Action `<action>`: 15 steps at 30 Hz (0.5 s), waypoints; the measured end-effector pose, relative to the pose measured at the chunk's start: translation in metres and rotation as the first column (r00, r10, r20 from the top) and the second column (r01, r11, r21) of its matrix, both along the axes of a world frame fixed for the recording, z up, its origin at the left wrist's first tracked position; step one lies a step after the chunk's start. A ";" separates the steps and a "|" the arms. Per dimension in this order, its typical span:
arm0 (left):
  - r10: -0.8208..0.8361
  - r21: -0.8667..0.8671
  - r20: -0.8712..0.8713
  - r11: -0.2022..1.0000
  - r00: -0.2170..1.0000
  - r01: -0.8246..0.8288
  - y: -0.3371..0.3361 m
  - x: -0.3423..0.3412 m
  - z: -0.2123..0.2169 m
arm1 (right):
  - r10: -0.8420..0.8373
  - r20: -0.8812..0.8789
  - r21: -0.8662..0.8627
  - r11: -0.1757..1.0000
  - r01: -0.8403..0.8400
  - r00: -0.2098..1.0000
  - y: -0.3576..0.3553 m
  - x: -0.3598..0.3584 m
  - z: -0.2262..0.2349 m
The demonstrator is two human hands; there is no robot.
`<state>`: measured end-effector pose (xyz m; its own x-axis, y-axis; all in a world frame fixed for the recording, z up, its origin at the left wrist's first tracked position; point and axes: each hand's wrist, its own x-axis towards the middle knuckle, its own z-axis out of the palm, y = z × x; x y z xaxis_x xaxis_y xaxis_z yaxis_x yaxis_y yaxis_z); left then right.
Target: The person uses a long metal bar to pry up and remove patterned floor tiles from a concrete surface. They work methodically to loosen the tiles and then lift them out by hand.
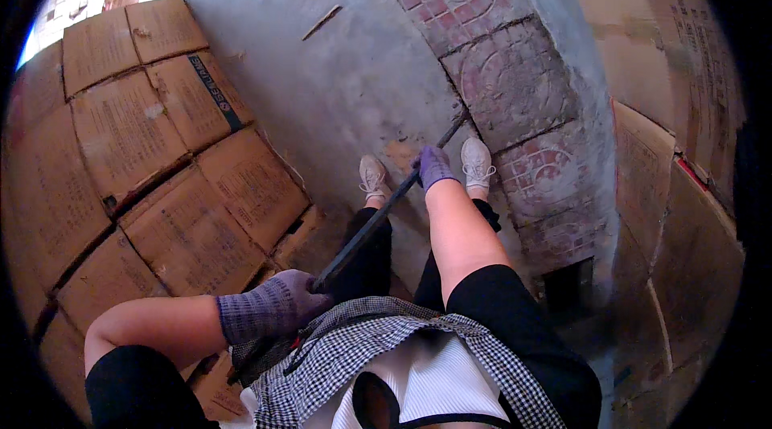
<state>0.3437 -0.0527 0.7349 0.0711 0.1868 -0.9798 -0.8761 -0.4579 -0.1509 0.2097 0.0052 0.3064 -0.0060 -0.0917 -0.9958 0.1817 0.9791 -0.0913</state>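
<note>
A long, dark, straight bar [368,228], probably metal, slants from my waist down to the floor. My left hand [293,300], in a purple-grey knitted glove, is closed round its near end beside my hip. Farther down, my right hand [434,165], gloved in purple, grips the bar close above my shoes. The bar's far tip [461,117] meets the seam between the smooth grey concrete and the patterned paving slabs [507,83]; whether it sits inside the gap I cannot tell. My white shoes [476,157] stand on either side of the bar.
Stacked brown cardboard boxes [129,131] form a wall on the left. More cardboard [643,188] stands along the right side. A dark square opening [568,284] lies in the floor at the lower right. A thin wooden strip [322,22] rests on the concrete [281,83] ahead.
</note>
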 end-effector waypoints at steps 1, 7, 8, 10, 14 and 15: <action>-0.017 -0.008 -0.030 1.000 0.999 0.017 0.001 0.003 -0.003 | 0.112 -0.048 -0.141 0.983 -0.117 0.993 0.014 -0.001 -0.037; -0.035 0.156 0.089 0.988 0.995 0.021 0.025 0.046 -0.023 | 0.493 -0.225 -0.205 0.819 -0.536 0.840 0.061 0.035 -0.097; -0.056 0.135 0.084 0.990 0.995 0.044 0.035 0.064 -0.030 | 0.591 -0.247 -0.171 0.753 -0.635 0.768 0.063 0.046 -0.097; -0.151 0.076 0.084 0.987 0.985 0.145 0.061 0.103 -0.049 | 0.830 -0.287 -0.045 0.487 -0.872 0.478 0.070 0.081 -0.093; -0.261 -0.011 0.196 0.963 0.945 0.268 0.143 0.189 -0.104 | 0.956 -0.174 -0.084 0.224 -0.971 0.236 0.077 0.133 -0.080; -0.254 -0.027 0.212 0.964 0.944 0.265 0.158 0.207 -0.124 | 0.962 -0.165 0.008 0.222 -0.975 0.217 0.083 0.138 -0.089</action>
<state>0.5508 0.1052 0.6105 0.3097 0.0818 -0.9473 -0.9187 -0.2311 -0.3203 0.3478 0.0880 0.2176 0.0440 -0.1845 -0.9818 -0.9193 0.3772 -0.1121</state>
